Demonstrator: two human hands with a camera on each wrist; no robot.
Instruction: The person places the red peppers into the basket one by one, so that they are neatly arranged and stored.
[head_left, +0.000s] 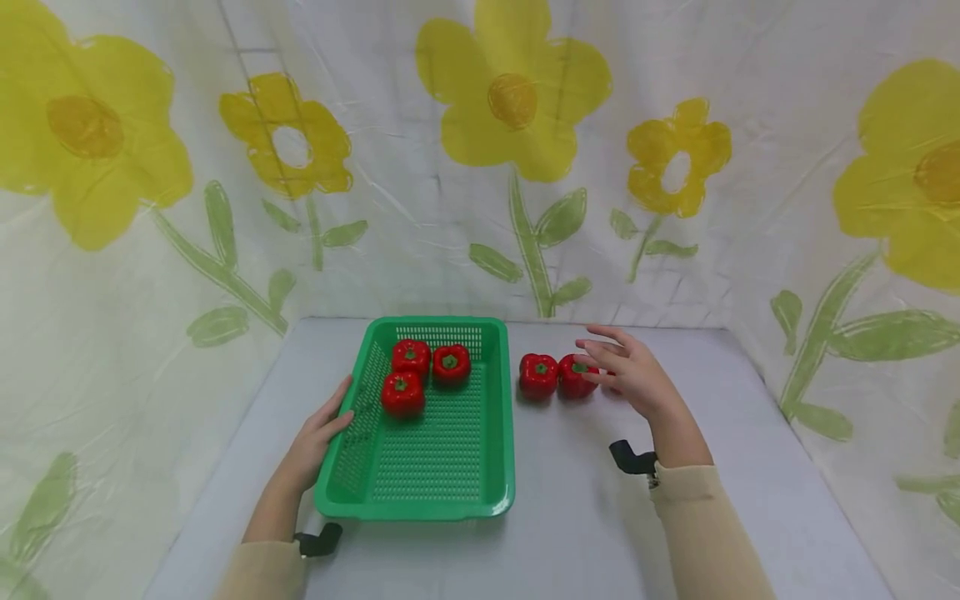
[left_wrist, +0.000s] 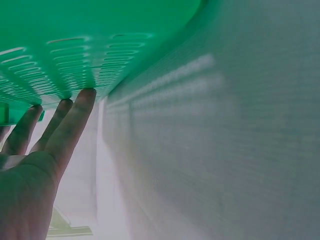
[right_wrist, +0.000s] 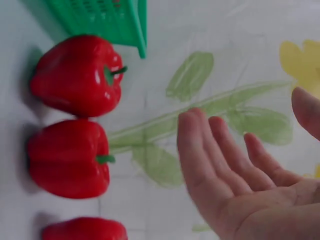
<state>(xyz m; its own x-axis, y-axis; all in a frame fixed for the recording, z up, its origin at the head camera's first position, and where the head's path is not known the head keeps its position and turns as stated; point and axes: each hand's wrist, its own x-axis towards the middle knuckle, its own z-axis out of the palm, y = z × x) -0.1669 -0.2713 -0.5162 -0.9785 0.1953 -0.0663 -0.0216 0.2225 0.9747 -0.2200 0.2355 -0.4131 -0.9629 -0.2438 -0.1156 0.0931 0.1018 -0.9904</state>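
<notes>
A green perforated plastic basket [head_left: 416, 511] stands on the table, left of the middle. Inside it, toward the back left, sit three red bell peppers [head_left: 402, 398] with green stems. My left hand [head_left: 313, 442] is at the basket's left side; in the left wrist view its extended fingers [left_wrist: 75, 117] touch the slotted outer wall. To the right of the basket, three more red bell peppers [head_left: 537, 377] form a row, the rightmost mostly covered by my right hand [head_left: 637, 383]. That hand hovers over the row with fingers spread and nothing in its grasp. In the right wrist view, the row's peppers [right_wrist: 75, 75] lie beside the fingers.
A white table [head_left: 570, 517] carries everything. Behind it and along both sides hangs a white curtain [head_left: 390, 258] printed with yellow flowers. Each wrist wears a black camera mount [head_left: 632, 458].
</notes>
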